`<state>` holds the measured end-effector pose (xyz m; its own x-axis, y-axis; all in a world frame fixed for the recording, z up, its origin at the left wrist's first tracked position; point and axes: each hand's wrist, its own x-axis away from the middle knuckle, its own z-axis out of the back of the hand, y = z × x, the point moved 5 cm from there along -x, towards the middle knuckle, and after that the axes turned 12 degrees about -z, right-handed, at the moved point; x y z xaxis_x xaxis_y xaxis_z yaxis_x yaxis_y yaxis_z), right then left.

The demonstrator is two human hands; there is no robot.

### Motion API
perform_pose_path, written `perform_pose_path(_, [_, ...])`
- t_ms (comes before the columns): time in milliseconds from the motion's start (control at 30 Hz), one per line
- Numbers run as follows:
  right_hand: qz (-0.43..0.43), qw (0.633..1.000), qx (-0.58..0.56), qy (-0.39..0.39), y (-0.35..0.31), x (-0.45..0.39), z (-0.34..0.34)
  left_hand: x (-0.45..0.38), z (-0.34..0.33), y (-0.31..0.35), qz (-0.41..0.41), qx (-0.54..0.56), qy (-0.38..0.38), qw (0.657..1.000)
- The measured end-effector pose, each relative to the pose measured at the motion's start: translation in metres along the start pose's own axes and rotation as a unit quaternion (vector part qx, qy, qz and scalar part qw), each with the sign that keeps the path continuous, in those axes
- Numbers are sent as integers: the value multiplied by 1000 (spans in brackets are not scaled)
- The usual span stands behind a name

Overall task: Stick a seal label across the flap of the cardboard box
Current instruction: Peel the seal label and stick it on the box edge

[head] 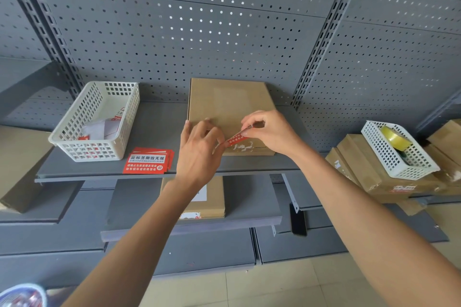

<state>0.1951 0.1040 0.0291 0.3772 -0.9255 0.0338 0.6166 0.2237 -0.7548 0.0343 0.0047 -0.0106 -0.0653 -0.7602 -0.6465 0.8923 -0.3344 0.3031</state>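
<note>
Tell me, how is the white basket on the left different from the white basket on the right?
The left basket is bigger and sits on the grey shelf; the right basket is smaller and sits tilted on a stack of cardboard boxes. The left basket holds white and red paper scraps; the right basket holds a yellowish tape roll. Both are white plastic with square holes.

Label (237, 137) print unreadable; hands (199, 154) cover ends.

A shop stockroom or packing corner

Grey metal shelves (104, 169) stood against a pegboard wall (199, 20), stacked with cardboard boxes (369, 169), white plastic baskets (74, 137), a stack of red seal labels (147, 161) and a tape roll (395, 137).
</note>
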Motion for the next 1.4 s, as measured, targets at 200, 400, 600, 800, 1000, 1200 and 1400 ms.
perform_pose_path(200, [-7,1000,-28,-12,5,0,1,6,-4,2,4,-11,2,1000])
perform_pose_path(400, [-11,1000,-5,-23,9,2,2,6,-4,2,-9,-20,-13,1000])
perform_pose_path(600, [-21,999,12,-39,7,5,3,6,-3,3,-6,-21,-33,999])
perform_pose_path(800, [-21,998,23,-48,5,8,4,6,-1,4,-8,-24,-46,999])
perform_pose_path(1000, [-16,997,34,-68,2,10,5,6,-1,2,-16,-22,-48,999])
perform_pose_path(1200, [-12,997,34,-71,2,11,4,6,0,2,-22,-20,-51,998])
perform_pose_path(1400, [-10,996,29,-83,1,9,6,6,0,0,-21,-20,-54,998])
